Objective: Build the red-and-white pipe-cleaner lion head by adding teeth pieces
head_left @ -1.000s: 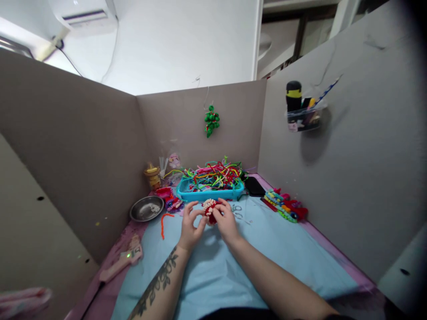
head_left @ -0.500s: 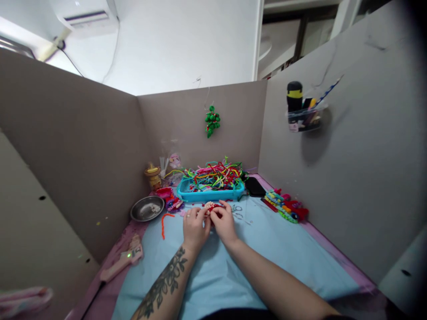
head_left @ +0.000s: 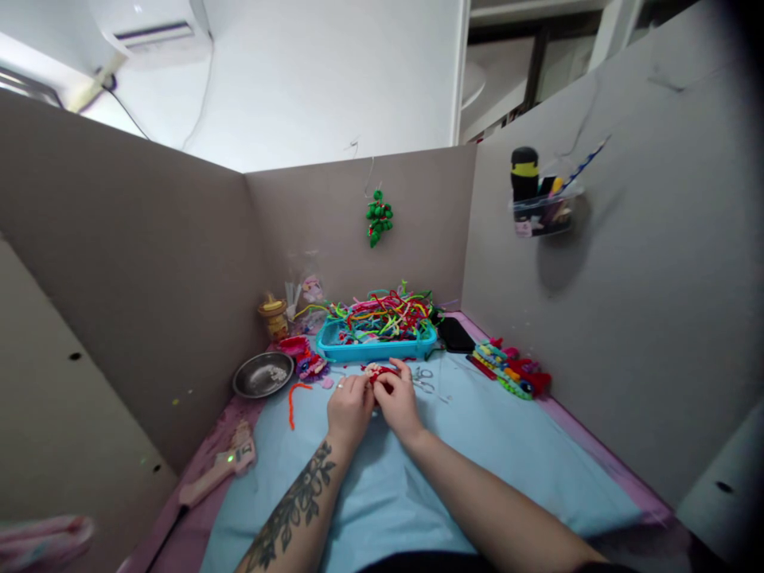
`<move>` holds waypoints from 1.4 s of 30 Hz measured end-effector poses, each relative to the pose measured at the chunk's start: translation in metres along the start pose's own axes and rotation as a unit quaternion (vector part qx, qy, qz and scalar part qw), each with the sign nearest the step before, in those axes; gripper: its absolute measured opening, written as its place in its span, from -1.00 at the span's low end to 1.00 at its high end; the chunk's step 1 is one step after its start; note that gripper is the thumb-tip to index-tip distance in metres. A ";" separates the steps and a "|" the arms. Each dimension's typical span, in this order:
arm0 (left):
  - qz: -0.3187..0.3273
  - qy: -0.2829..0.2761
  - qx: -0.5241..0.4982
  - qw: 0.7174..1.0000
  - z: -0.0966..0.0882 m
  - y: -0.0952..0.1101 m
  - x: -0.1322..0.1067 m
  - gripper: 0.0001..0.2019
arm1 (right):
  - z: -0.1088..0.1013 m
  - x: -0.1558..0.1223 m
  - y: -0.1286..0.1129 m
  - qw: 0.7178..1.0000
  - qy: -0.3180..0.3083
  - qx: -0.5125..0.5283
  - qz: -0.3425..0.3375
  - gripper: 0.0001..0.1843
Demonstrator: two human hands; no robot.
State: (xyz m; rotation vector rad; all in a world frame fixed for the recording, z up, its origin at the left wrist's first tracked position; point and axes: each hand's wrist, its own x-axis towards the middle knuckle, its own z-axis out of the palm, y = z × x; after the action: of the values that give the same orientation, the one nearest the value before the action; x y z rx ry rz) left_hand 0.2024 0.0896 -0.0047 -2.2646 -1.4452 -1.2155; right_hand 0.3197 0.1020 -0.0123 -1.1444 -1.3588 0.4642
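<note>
The left hand (head_left: 349,406) and right hand (head_left: 397,402) pinch a red-and-white piece (head_left: 377,372) between their fingers; it looks partly shaped, and many pipe cleaners (head_left: 387,310) lie unused in the tray (head_left: 376,350).

Grey-brown partition panels (head_left: 149,263) enclose the desk on three sides, a light-blue mat (head_left: 525,446) covers its pink-edged tabletop (head_left: 602,455), and above the panels a white wall (head_left: 310,79) carries an air conditioner (head_left: 149,32) beside a white door frame (head_left: 462,72), all under even indoor light.
</note>
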 end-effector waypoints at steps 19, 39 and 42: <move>-0.114 0.011 -0.106 0.988 -0.004 -0.004 0.005 -0.86 | -0.012 -0.003 -0.004 0.983 -0.089 -0.060 -0.152 -0.62; -0.225 -0.006 -0.217 0.950 0.002 -0.013 0.007 -0.88 | -0.013 -0.005 -0.012 0.932 -0.145 -0.248 -0.223 -0.52; -0.221 -0.006 -0.233 0.947 0.002 -0.014 0.008 -0.88 | -0.013 -0.004 -0.012 0.931 -0.144 -0.253 -0.220 -0.54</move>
State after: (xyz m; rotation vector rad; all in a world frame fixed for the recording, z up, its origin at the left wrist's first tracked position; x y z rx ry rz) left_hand 0.1935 0.1025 -0.0039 -2.2844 -1.9098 -1.8497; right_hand 0.3270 0.0883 -0.0023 -1.1553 -2.0096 -0.0616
